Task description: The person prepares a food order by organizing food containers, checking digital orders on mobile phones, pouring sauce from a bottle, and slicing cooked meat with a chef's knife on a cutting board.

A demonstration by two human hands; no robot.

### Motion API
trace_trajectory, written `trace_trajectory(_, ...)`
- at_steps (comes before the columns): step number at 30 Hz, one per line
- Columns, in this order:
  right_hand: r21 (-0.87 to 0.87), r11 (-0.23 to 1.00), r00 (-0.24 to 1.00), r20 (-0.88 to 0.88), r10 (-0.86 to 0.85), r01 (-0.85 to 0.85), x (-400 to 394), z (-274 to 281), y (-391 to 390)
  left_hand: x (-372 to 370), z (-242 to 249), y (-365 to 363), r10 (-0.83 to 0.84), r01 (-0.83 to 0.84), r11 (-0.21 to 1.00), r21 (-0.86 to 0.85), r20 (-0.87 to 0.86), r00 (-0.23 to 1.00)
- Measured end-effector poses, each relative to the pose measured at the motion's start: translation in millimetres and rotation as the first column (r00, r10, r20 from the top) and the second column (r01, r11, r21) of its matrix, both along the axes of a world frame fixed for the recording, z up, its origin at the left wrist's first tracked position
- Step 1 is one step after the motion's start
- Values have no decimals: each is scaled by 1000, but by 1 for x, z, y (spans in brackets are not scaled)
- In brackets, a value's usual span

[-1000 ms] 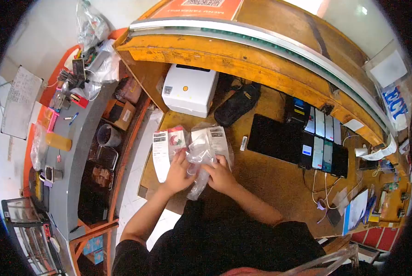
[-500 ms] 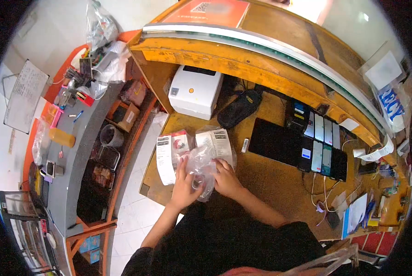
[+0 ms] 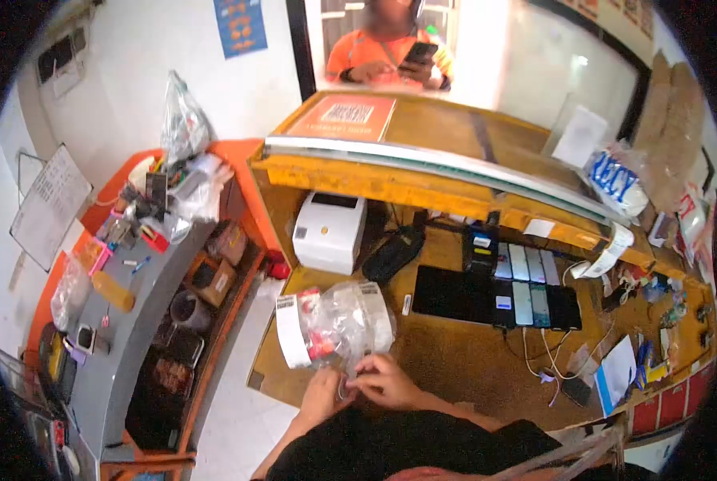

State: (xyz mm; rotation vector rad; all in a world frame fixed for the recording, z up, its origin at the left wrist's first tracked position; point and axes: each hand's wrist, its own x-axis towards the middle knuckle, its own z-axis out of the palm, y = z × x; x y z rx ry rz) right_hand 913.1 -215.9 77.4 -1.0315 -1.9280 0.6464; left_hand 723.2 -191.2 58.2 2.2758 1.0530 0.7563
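Note:
A clear plastic bag [image 3: 344, 317] lies on the wooden desk with something red and white showing through it. My left hand [image 3: 322, 396] is closed at the bag's near end, its fingertips gathered on the plastic. Close beside it, my right hand [image 3: 386, 385] pinches the same end, with the two hands almost touching. A long printed paper slip [image 3: 291, 335] lies along the bag's left side. Another printed paper is partly covered by the plastic on the right.
Behind the bag stand a white label printer [image 3: 330, 234] and a black pouch [image 3: 394, 253]. A black tablet [image 3: 447, 295] and several phones [image 3: 523, 303] with cables lie to the right. Beyond the counter [image 3: 431, 120], a person [image 3: 386, 60] in orange holds a phone.
My hands have come from the middle of the bag to its near end and drawn together. The view has tilted up, bringing the person beyond the counter into sight.

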Motion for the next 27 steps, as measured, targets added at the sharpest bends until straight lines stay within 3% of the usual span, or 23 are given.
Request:
trace_trajectory(5, -21, 998, 963, 261, 64, -60, -13, 6, -16, -1, -15, -1, -147, 141, 976, 167, 23, 989)
trace_trajectory(8, -30, 999, 969, 244, 40, -34, -20, -4, -23, -6, -26, -2, -196, 222, 929, 295, -116, 974)
trace_trajectory(13, -29, 999, 967, 254, 35, -28, -26, -4, -32, -13, 7, -27, -56, 92, 956, 279, -135, 989)
trace_trajectory(19, -50, 990, 981, 133, 140, -135, -35, -24, -32, -29, -9, -32, -26, 94, 958, 271, -245, 969)
trace_trajectory(27, -101, 975, 974, 97, 206, -197, -53, -18, -23, -44, 6, -45, 66, -15, 974, 228, -218, 974)
